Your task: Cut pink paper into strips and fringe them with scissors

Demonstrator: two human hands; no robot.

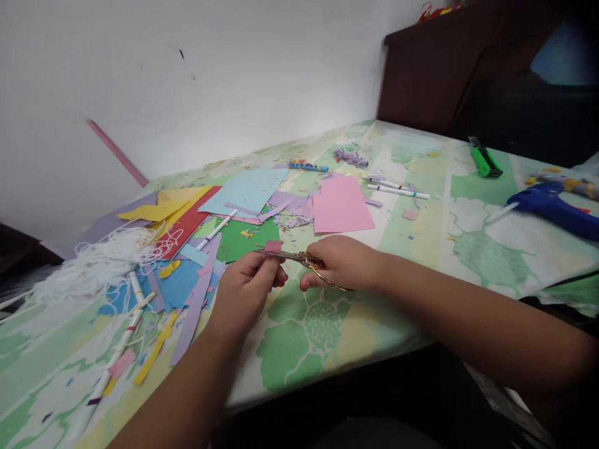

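Clock centred on our view: white string [112,259] heaped on the desk [421,249] at nine, blue paper [180,285] at eight. Our left hand [248,287], at seven, has its grip narrow, pinching a small pink scrap [274,246], also about seven. We see the scissors [294,255] at six, meeting that scrap. Our right hand [344,259], at four, has its grip round the scissors. Pink sheet [344,202] flat at two; green cutter [484,159] farther out, also two; blue glue gun [556,209] at three.
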